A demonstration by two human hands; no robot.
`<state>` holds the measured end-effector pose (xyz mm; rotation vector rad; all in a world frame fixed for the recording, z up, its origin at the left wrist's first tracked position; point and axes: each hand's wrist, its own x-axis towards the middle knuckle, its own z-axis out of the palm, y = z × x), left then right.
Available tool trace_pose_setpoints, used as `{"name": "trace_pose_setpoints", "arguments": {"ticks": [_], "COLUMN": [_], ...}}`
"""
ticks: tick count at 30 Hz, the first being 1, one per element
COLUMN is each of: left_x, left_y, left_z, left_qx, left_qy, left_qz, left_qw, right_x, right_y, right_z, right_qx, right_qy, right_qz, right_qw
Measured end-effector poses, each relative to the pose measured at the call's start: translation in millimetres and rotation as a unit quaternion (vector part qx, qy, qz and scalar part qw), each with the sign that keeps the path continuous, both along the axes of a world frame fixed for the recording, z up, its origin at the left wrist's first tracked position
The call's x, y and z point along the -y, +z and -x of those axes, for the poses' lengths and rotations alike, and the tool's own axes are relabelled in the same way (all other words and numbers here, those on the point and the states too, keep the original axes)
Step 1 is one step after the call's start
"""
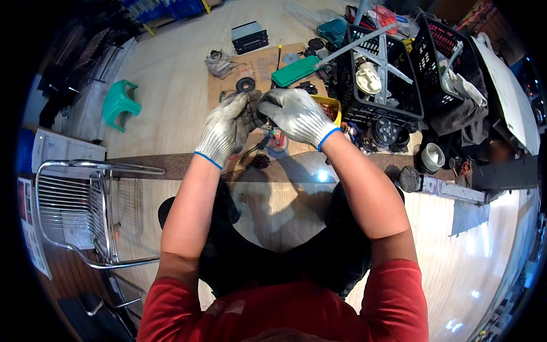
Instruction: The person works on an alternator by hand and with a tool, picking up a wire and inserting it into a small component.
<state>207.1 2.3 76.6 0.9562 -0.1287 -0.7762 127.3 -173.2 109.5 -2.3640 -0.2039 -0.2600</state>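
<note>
Both my hands wear whitish knit gloves with blue cuffs and dark, dirty palms. They meet close together above a cardboard sheet on the floor. My left hand has its fingers curled upward around something dark. My right hand pinches at the same spot, its fingertips bent in against the left glove. The gloves mostly cover what lies between them, so its kind cannot be made out. Just beyond the left fingertips is a black ring-shaped part. Below the hands lie coloured wires and a dark round part.
A metal motor-like part, a green flat piece and a yellow tray surround the hands. To the right stand black crates with parts and a white blower wheel. A green stool and a metal chair are left.
</note>
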Motion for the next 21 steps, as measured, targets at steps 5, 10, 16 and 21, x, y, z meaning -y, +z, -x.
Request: {"name": "trace_pose_setpoints", "arguments": {"ticks": [5, 10, 16, 21], "left_x": [3.3, 3.0, -5.1, -12.0], "left_y": [11.6, 18.4, 8.7, 7.6], "left_z": [0.8, 0.9, -4.7, -6.7], "left_qx": [-0.073, -0.071, -0.065, -0.055], "left_qy": [0.096, 0.1, 0.079, 0.06], "left_qz": [0.106, 0.134, 0.167, 0.176], "left_qw": [0.987, 0.983, 0.981, 0.981], "right_x": [-11.6, -13.2, -5.1, -3.1], "right_y": [-1.9, -21.5, -24.2, -12.3], "right_z": [4.8, 1.6, -3.0, -1.6], "right_qx": [0.026, 0.079, 0.077, -0.008], "right_qy": [0.047, 0.053, 0.092, 0.094], "right_qz": [0.058, 0.105, 0.134, 0.098], "right_qw": [0.997, 0.99, 0.984, 0.991]}}
